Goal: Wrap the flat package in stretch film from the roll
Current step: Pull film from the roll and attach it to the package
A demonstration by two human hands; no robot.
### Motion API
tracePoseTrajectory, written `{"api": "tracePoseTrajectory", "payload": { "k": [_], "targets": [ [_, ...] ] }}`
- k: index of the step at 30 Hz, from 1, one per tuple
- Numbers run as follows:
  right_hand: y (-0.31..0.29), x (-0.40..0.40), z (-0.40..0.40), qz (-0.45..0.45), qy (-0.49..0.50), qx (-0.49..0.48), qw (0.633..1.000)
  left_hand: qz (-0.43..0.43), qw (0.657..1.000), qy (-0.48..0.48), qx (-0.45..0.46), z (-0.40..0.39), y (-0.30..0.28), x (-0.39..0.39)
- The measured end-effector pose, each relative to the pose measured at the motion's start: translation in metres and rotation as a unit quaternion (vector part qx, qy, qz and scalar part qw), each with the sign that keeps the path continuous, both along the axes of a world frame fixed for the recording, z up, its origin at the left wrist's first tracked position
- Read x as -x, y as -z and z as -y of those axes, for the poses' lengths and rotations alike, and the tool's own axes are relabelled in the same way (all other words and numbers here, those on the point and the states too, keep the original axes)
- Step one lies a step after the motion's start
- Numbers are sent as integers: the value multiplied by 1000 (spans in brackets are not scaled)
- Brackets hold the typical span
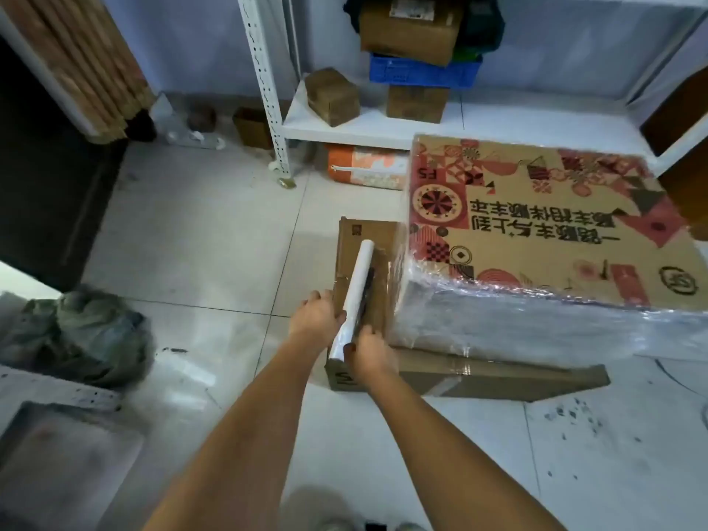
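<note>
Head view, by size:
Floor (pixel 199 231): pale tiles, carrying everything below.
Printed carton (pixel 536 220): large, red-and-black pattern on top, near side glossy with stretch film (pixel 517 323); sits on the flat package, over its right part.
Flat package (pixel 498 377): plain brown cardboard, lying flat on the floor near the shelf; left end and near edge showing from under the carton.
Shelf unit (pixel 268 109): white, at the far edge of the floor (small brown boxes and a blue crate on it).
Roll (pixel 356 289): white, slim, slanting up and away over the package's left end, just beside the carton's left face.
Left hand (pixel 316 316): on the left edge of the package, against the roll's lower part; fingers curled over, exact grip not clear.
Right hand (pixel 369 354): at the roll's near end, thumb and fingers curled round it.
</note>
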State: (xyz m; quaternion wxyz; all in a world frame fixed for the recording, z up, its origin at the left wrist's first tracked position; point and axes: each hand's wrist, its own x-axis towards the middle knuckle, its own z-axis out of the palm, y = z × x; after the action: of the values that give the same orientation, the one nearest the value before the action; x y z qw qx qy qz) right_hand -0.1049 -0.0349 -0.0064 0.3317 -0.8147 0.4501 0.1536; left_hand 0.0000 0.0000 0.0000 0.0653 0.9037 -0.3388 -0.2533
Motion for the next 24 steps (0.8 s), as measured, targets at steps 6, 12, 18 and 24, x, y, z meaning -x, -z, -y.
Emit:
{"api": "tracePoseTrajectory", "payload": {
  "k": [6,12,18,24],
  "targets": [
    [111,-21,12,34,69,80,994,-12,997,-39,71,44,96,-27],
    [162,-38,31,123,96,145,977,-16,994,-67,90,71,146,-35],
    [172,-43,33,168,147,91,970,-56,981,-115,143,71,155,-29],
    [167,-35,38,276,150,-22,949,-144,958,-150,199,55,139,-24]
  ]
}}
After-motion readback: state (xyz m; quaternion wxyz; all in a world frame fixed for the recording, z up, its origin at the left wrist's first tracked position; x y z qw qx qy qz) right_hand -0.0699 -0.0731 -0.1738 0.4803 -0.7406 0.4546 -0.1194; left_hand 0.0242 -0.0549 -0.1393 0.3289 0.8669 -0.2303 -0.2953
